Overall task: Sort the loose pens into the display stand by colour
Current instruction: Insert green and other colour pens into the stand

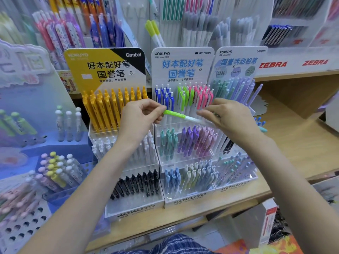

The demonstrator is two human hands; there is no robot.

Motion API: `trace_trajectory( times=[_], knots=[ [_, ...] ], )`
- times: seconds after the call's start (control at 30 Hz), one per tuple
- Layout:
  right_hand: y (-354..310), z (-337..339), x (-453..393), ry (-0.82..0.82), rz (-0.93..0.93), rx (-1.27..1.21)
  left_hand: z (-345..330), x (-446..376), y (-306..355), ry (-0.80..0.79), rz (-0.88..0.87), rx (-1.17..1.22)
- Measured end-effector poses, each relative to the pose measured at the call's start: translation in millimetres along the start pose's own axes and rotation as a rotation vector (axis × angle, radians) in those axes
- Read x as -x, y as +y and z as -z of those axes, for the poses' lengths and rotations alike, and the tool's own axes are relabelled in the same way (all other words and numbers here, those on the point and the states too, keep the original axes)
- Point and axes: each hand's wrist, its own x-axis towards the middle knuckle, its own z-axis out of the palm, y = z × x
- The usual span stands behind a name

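A lime-green and white pen (180,116) lies nearly level in the air in front of the middle display stand (183,198). My left hand (141,114) pinches its green clip end. My right hand (227,116) pinches the white tip end and also has more pens tucked under the palm, a teal one (263,129) poking out on the right. Behind the held pen, the stand's top row has blue, lime-green (185,96) and pink pens standing in groups.
A yellow-pen stand (113,110) with white and black rows sits left of the middle stand, a pastel pencil stand (236,173) on its right. Tall pen racks fill the back. More pen holders crowd the left. The wooden shelf (297,143) runs out to the right.
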Motion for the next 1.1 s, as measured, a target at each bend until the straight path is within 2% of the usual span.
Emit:
trace_trajectory(
  times=[0.1,0.2,0.33,0.4,0.53,0.63,0.77,0.87,1.1],
  knots=[
    [4.3,9.6,-4.4,0.014,-0.07,-0.059,1.6,-6.4,0.3,-0.005,-0.037,-0.102],
    [-15.5,1.4,-10.9,-0.148,-0.034,-0.195,-14.7,-6.8,4.1,-0.057,-0.075,-0.176],
    [-24.7,-14.8,-20.3,-0.18,-0.015,-0.13,-24.6,-9.8,9.1,-0.036,-0.108,-0.112],
    [-14.6,-12.6,-23.2,-0.093,-0.07,-0.133,-19.0,-10.9,3.5,-0.048,-0.138,-0.196],
    [4.1,-11.1,-31.5,0.225,-0.235,-0.229,-10.8,-9.6,-27.4,-0.222,-0.089,-0.746],
    [4.9,-28.8,-36.2,0.259,-0.285,-0.279,-13.7,-3.9,-44.0,-0.291,-0.059,-0.868],
    [6.5,-50.8,-34.5,0.198,-0.332,-0.261,-12.8,-1.0,-52.1,-0.293,-0.086,-0.893],
    [4.6,-63.5,-35.2,0.066,-0.357,-0.178,-11.4,-2.7,-53.5,-0.285,-0.091,-0.866],
    [-9.0,-68.6,-52.2,-0.075,-0.393,-0.046,-12.0,-4.0,-55.0,-0.252,-0.108,-0.844]
  ],
)
